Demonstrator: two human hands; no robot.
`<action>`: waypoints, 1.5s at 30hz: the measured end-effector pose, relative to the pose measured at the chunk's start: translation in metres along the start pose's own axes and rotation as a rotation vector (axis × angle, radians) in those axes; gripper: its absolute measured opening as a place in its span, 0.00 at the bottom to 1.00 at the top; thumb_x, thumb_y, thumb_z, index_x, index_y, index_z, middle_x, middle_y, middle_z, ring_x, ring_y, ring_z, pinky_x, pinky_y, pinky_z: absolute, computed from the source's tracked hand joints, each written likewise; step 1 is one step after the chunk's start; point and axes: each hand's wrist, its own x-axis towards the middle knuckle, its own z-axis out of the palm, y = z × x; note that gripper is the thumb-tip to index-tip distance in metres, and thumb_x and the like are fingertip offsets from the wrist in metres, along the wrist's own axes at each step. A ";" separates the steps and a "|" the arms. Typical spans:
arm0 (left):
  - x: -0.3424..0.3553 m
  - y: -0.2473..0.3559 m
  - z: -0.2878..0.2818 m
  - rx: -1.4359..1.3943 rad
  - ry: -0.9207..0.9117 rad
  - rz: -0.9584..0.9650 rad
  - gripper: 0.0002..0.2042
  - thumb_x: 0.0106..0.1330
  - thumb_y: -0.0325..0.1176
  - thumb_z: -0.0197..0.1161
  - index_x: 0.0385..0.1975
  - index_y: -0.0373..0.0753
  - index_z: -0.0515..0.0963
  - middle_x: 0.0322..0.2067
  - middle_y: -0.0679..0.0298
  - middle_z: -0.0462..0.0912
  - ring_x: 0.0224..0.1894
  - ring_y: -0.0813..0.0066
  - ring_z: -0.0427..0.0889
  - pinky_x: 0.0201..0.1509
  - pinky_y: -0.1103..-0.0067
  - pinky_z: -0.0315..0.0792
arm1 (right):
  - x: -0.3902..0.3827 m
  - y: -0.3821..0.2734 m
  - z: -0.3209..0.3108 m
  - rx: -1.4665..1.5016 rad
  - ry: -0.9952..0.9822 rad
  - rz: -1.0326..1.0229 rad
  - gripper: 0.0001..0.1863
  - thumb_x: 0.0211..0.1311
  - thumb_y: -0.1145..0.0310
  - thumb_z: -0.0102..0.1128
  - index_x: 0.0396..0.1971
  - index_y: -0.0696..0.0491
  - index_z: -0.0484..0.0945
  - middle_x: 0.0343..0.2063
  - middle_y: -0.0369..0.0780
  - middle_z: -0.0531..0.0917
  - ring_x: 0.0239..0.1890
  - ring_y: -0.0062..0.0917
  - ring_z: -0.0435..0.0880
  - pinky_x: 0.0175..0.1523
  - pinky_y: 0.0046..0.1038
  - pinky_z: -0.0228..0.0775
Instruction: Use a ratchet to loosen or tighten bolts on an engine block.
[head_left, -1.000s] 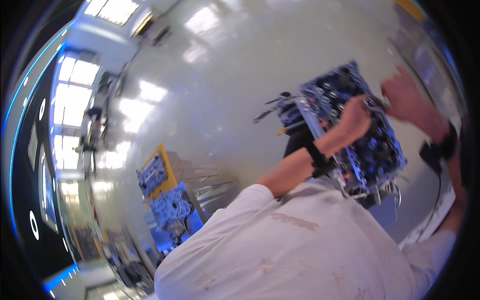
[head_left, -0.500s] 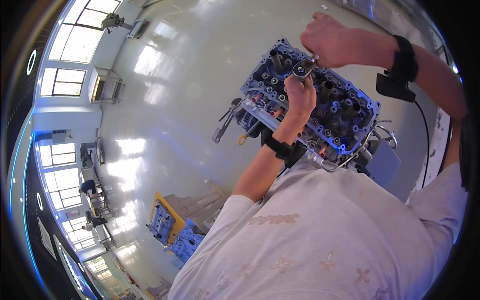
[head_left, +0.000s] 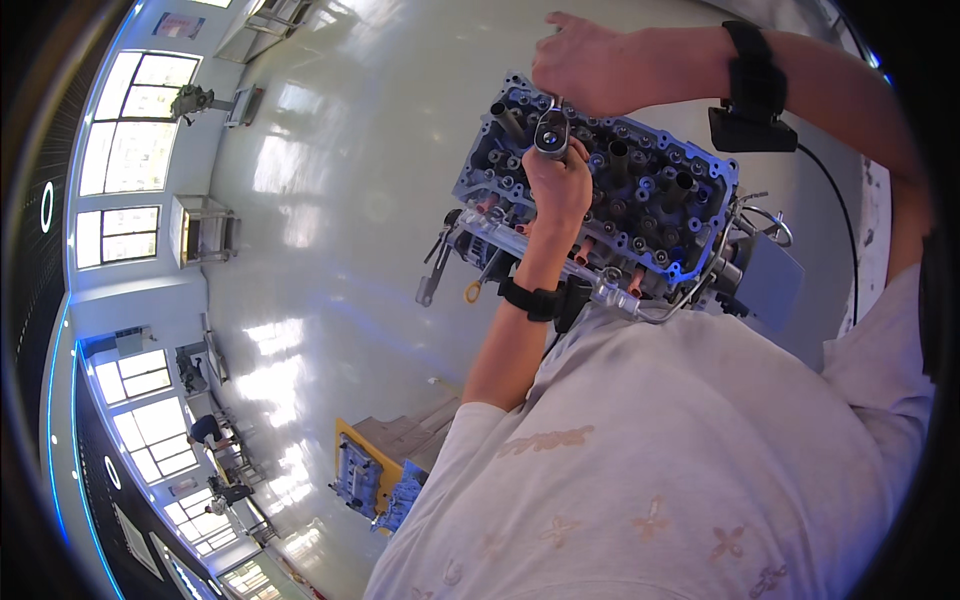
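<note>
An engine cylinder head (head_left: 655, 255) with bolts, springs and upright tubes lies in front of me. Over its left part stands a ratchet wrench (head_left: 551, 137), its round metal head facing up. My left hand (head_left: 562, 188) is closed around the tool just under that head; what it grips lower down is hidden by the fingers. Beyond it, my right hand (head_left: 590, 68) is closed at the far end of the ratchet handle, most of which it covers. A black band is on each wrist.
A dipstick with a yellow ring (head_left: 472, 292) and a metal bracket (head_left: 428, 288) stick out at the engine's left. A yellow board (head_left: 372, 452) with engine parts lies lower left. Work tables (head_left: 205, 230) and people (head_left: 207, 430) are along the far-left windows.
The ratchet handle has swung counterclockwise, from pointing right and away to pointing nearly straight away, my right hand moving with it. My left hand stays at the ratchet head. The whole view has shifted.
</note>
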 end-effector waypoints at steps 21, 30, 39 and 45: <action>-0.004 -0.007 -0.017 0.531 0.027 0.192 0.11 0.49 0.21 0.60 0.33 0.41 0.74 0.37 0.60 0.76 0.45 0.54 0.73 0.47 0.62 0.65 | -0.028 -0.047 -0.043 0.627 -0.648 0.164 0.08 0.39 0.66 0.62 0.17 0.55 0.81 0.17 0.41 0.82 0.26 0.36 0.83 0.33 0.34 0.75; -0.003 0.000 -0.031 0.502 0.103 0.056 0.13 0.51 0.24 0.60 0.38 0.40 0.73 0.38 0.61 0.76 0.46 0.53 0.73 0.47 0.61 0.64 | -0.009 -0.040 -0.027 0.217 -0.287 0.018 0.07 0.37 0.66 0.64 0.15 0.54 0.80 0.15 0.40 0.81 0.25 0.36 0.82 0.33 0.35 0.74; -0.013 -0.010 -0.012 0.515 0.007 0.216 0.19 0.51 0.29 0.66 0.44 0.36 0.70 0.39 0.54 0.74 0.48 0.48 0.71 0.52 0.60 0.63 | -0.001 -0.023 -0.024 0.032 -0.324 0.085 0.08 0.40 0.62 0.67 0.19 0.50 0.82 0.19 0.35 0.82 0.28 0.28 0.84 0.46 0.33 0.68; -0.012 0.002 -0.019 0.403 -0.019 0.122 0.19 0.55 0.27 0.63 0.46 0.34 0.68 0.40 0.51 0.74 0.47 0.48 0.72 0.51 0.58 0.64 | -0.008 -0.054 -0.033 0.138 -0.288 0.017 0.07 0.41 0.63 0.67 0.21 0.49 0.81 0.20 0.35 0.83 0.29 0.27 0.85 0.52 0.33 0.66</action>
